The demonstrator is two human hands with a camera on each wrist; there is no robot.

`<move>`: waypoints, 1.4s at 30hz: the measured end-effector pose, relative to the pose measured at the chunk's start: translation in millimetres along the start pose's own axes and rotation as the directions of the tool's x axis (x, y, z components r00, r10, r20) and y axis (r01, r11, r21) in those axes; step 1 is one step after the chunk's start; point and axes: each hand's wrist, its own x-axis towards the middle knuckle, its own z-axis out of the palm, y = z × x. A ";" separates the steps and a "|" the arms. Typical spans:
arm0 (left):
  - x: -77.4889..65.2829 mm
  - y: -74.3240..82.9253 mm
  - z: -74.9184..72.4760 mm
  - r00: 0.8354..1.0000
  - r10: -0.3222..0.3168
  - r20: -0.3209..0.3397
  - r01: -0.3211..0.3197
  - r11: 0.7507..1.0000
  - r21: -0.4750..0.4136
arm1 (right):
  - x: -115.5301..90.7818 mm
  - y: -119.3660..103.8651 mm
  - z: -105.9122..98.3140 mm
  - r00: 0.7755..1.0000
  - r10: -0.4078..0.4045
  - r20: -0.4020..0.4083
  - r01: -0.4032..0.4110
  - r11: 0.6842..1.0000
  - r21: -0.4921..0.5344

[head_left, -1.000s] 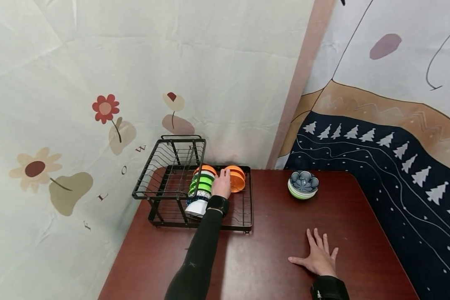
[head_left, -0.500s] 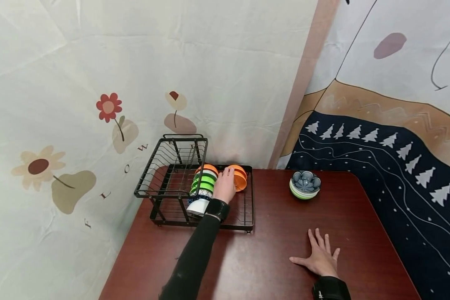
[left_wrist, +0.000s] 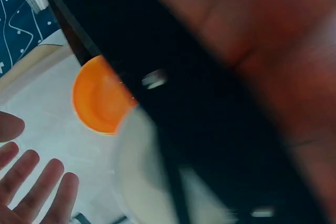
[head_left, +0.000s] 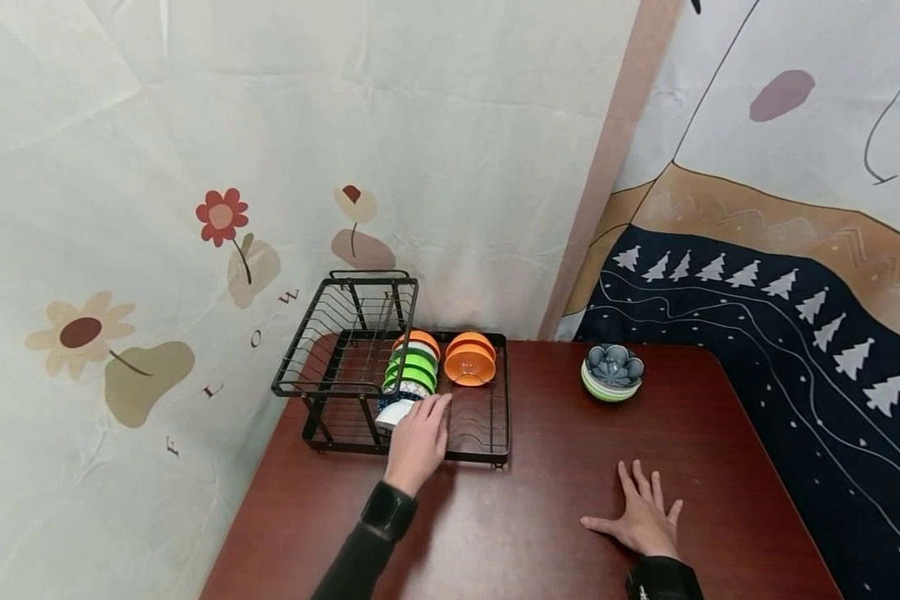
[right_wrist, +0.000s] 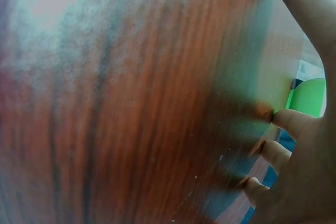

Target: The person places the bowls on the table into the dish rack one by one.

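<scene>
My left hand is over the front edge of a black two-tier dish rack, its fingers extended and holding nothing. Its fingertips are close beside a white bowl, partly hidden, at the front of a row of tipped bowls, among them green bowls. To the right of that row, orange bowls lean nested at the rack's back. In the left wrist view, an orange bowl shows beyond the dark rack bar, and my fingers are spread. My right hand rests with fingers spread on the table.
A stack of small bowls, the top one grey-blue and petal-shaped, stands at the back right of the brown table. The rack's raised upper basket overhangs its left side. A patterned cloth wall rises behind.
My left hand has come away from the orange bowls, back toward the rack's front, leaving them in full view. My right hand has stayed in place on the table.
</scene>
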 end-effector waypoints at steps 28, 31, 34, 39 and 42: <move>-135.7 -50.7 6.1 0.860 -0.294 0.417 0.298 0.953 0.058 | 1.3 2.9 0.9 1.000 -0.011 0.001 0.011 1.000 -0.003; -137.9 -52.3 9.7 0.840 -0.313 0.444 0.319 0.946 0.063 | 0.3 2.8 0.9 1.000 -0.016 0.001 0.016 1.000 -0.002; -140.1 -53.0 12.1 0.819 -0.330 0.470 0.336 0.939 0.074 | 0.0 1.8 0.7 1.000 -0.016 0.002 0.016 1.000 -0.001; -140.6 -53.6 13.8 0.803 -0.339 0.490 0.344 0.935 0.084 | -1.1 0.6 -1.0 1.000 -0.018 0.007 0.018 1.000 0.000; -139.4 -52.6 14.4 0.800 -0.336 0.497 0.338 0.937 0.088 | 0.0 1.5 -5.9 0.999 -0.030 0.009 0.030 0.999 0.012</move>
